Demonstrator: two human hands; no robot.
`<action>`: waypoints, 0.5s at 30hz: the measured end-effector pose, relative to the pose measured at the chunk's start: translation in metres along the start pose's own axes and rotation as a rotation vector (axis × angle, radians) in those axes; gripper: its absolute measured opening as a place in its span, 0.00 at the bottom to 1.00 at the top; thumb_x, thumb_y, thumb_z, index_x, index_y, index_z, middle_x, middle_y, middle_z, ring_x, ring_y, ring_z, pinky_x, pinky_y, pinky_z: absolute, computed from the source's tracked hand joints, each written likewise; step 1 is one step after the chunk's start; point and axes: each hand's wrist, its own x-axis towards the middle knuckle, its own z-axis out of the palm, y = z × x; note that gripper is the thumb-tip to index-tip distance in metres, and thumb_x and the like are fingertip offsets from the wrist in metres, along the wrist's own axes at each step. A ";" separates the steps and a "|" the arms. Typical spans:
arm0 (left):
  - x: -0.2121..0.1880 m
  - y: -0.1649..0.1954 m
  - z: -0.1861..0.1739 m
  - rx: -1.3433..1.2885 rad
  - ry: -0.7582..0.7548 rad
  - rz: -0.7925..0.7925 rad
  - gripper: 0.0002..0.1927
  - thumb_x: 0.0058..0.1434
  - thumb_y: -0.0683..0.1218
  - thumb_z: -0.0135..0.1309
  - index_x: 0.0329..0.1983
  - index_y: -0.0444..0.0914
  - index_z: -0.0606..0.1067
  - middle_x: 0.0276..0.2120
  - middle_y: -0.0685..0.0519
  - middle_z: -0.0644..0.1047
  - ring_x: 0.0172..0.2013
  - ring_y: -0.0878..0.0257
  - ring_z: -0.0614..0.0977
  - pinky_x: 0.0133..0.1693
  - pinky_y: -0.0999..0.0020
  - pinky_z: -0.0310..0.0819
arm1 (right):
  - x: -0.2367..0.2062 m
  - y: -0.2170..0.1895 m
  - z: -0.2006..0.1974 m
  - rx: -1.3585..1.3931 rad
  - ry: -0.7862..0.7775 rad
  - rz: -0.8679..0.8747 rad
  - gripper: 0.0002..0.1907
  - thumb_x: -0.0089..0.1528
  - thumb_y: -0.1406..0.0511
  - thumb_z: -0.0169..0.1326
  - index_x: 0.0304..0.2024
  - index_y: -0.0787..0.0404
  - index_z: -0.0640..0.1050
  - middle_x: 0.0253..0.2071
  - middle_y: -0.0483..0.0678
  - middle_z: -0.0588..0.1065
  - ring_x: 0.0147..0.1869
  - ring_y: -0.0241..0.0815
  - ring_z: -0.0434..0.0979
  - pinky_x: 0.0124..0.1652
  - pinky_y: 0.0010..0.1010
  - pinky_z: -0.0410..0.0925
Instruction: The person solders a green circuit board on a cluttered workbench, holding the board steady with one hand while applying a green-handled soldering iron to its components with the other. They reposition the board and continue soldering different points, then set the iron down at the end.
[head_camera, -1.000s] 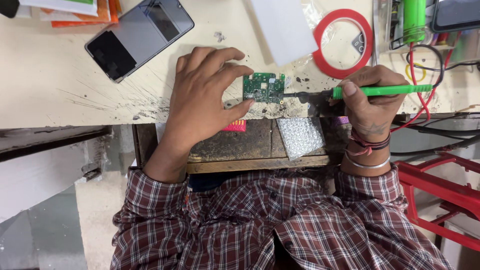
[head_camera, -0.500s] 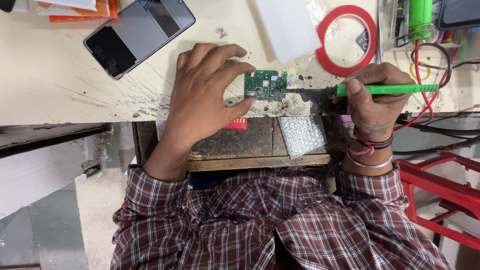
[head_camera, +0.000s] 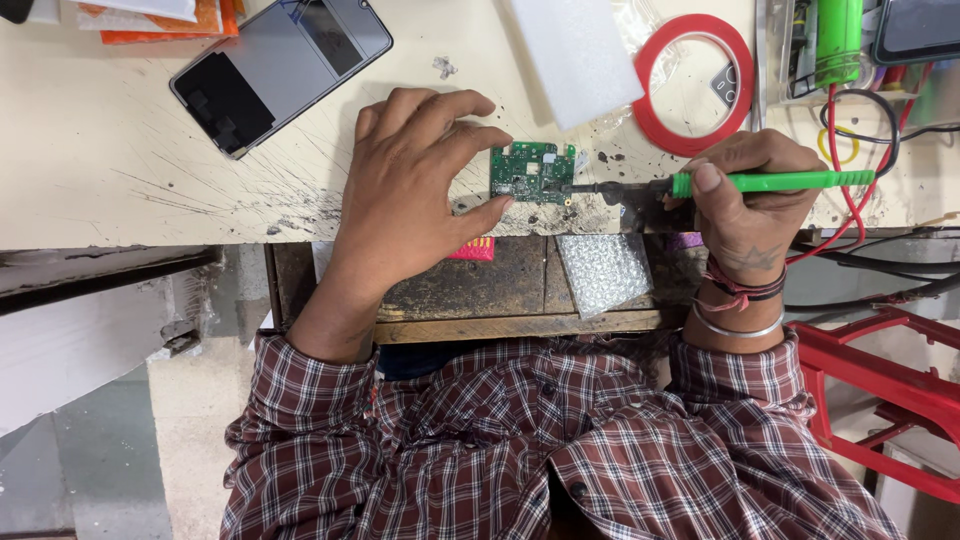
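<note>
Scratched cream workbench (head_camera: 120, 180), scorched along near edge. Phone (head_camera: 280, 70) w/ dark screen lying flat twd far-left corner; red tape roll (head_camera: 693, 85) far right. Left hand (head_camera: 410, 190) spread, thumb + forefinger pinching small green circuit board (head_camera: 533, 172) at near edge, centre. Right hand (head_camera: 745, 205) closed round green-handled soldering iron (head_camera: 760, 182), tip touching board's right side.

soldering iron (head_camera: 700, 184): tip edged left onto the board | circuit board (head_camera: 532, 172): barely shifted | view: slightly lower
</note>
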 end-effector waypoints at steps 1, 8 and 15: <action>0.000 0.000 0.000 0.002 0.001 0.004 0.25 0.52 0.57 0.72 0.51 0.45 0.81 0.58 0.57 0.74 0.61 0.57 0.69 0.60 0.54 0.59 | 0.000 0.000 0.000 0.000 0.000 -0.004 0.15 0.73 0.67 0.62 0.36 0.69 0.73 0.28 0.54 0.76 0.27 0.38 0.76 0.28 0.26 0.71; 0.000 -0.001 0.001 0.005 -0.003 0.004 0.25 0.52 0.57 0.72 0.50 0.45 0.81 0.58 0.57 0.74 0.61 0.57 0.68 0.60 0.54 0.59 | -0.001 0.002 -0.001 0.013 -0.005 -0.004 0.15 0.73 0.67 0.63 0.36 0.69 0.73 0.27 0.54 0.76 0.26 0.38 0.76 0.28 0.26 0.71; -0.001 -0.002 0.003 0.008 -0.002 0.008 0.25 0.52 0.58 0.72 0.50 0.45 0.81 0.57 0.56 0.74 0.61 0.57 0.69 0.60 0.54 0.59 | -0.001 0.002 -0.002 0.016 -0.015 0.000 0.15 0.73 0.67 0.62 0.36 0.69 0.73 0.28 0.54 0.76 0.27 0.38 0.76 0.29 0.26 0.72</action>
